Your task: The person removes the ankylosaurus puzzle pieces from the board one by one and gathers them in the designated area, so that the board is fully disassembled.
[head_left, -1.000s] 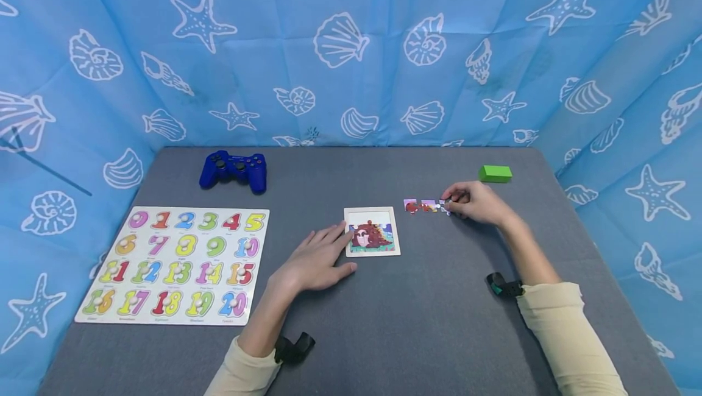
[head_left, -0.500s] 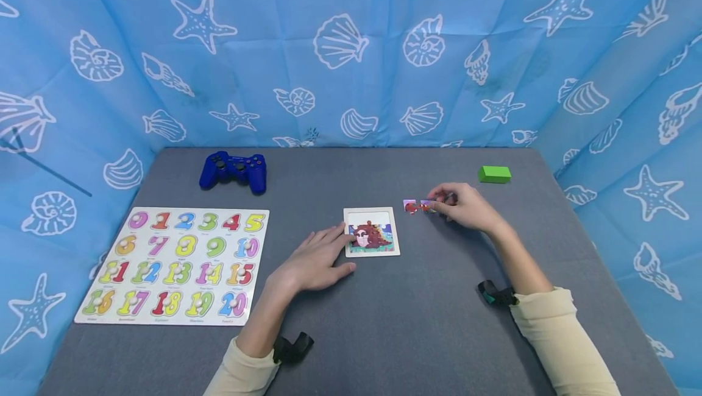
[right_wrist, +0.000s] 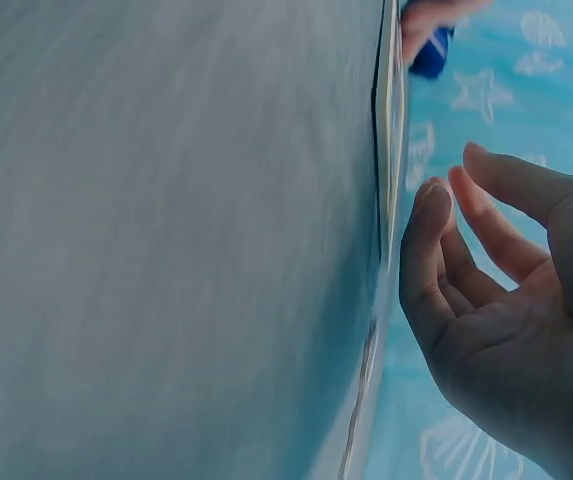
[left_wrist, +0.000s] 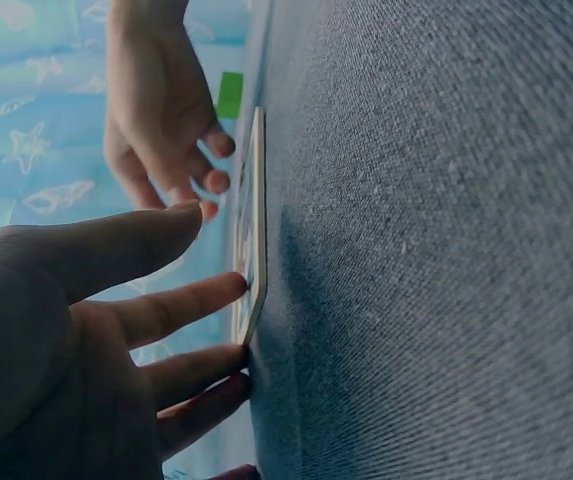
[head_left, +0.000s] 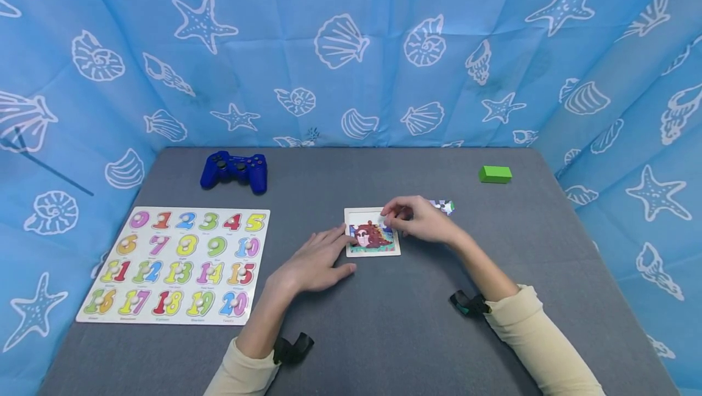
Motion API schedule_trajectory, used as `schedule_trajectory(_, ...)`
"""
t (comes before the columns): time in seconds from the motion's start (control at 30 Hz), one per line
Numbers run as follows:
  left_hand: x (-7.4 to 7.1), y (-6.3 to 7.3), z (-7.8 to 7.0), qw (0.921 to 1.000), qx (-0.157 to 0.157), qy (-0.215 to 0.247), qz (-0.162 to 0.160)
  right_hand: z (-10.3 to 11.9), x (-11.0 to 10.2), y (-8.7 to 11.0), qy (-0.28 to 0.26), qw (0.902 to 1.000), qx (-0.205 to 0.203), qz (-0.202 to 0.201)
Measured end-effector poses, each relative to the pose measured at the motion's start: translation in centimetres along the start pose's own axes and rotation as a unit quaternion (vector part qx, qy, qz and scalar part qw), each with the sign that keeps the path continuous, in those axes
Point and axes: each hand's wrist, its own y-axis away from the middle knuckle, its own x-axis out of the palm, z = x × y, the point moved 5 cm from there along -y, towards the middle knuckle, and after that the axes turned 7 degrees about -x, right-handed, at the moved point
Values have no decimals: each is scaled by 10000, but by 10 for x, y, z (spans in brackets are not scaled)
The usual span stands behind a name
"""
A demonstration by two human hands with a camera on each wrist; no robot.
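Observation:
A small square wooden tray puzzle [head_left: 372,256] lies mid-table in the head view, with a reddish-brown picture across its lower part and a pale upper part. My left hand [head_left: 315,261] rests at its left side, fingers spread and fingertips touching the frame, as the left wrist view also shows. My right hand [head_left: 419,219] hovers at the puzzle's upper right, fingers loosely bent. In the right wrist view, a gap shows between the right thumb [right_wrist: 526,185] and fingers, with no piece visible there. Behind the right hand, loose jigsaw pieces [head_left: 443,206] are partly hidden.
A white number peg board [head_left: 175,266] lies at the left, below a blue game controller [head_left: 234,170]. A green block [head_left: 495,174] sits at the back right. Blue shell-patterned curtains [head_left: 351,79] surround the grey table [head_left: 406,335].
My right hand has moved left from the row of loose pieces to the puzzle's upper right corner, now covering the row's left end. My left hand has stayed in place.

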Motion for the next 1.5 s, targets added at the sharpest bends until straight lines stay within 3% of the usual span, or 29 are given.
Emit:
schedule_trajectory(0.23, 0, -1, 2, 9997, 107, 239, -2, 22, 25, -22, 69, 9986, -267, 446)
schedule_trajectory(0.33, 5, -7, 10, 9991, 258, 335, -6, 26, 31, -30, 165, 9974, -338, 613)
schedule_trajectory(0.5, 15, -17, 22, 9980, 435, 455, -19, 22, 37, -39, 250, 9961, -98, 845)
schedule_trajectory(0.67, 18, -21, 25, 9985, 393, 389, -23, 19, 39, -43, 240, 9948, 54, 984)
schedule_trajectory(0.97, 0, -2, 3, 9985, 297, 451, 46, 20, 43, -48, 71, 9950, 196, 978)
schedule_trajectory(1.2, 11, -11, 20, 9972, 570, 429, -219, 21, 45, -48, 131, 9949, 346, 935)
schedule_trajectory(1.4, -1, -1, 3, 9983, 263, 519, -19, 22, 46, -48, 277, 9952, 303, 889)
schedule_trajectory(1.5, 7, -9, 12, 9984, 243, 503, -49, 25, 45, -46, 390, 9953, 256, 852)
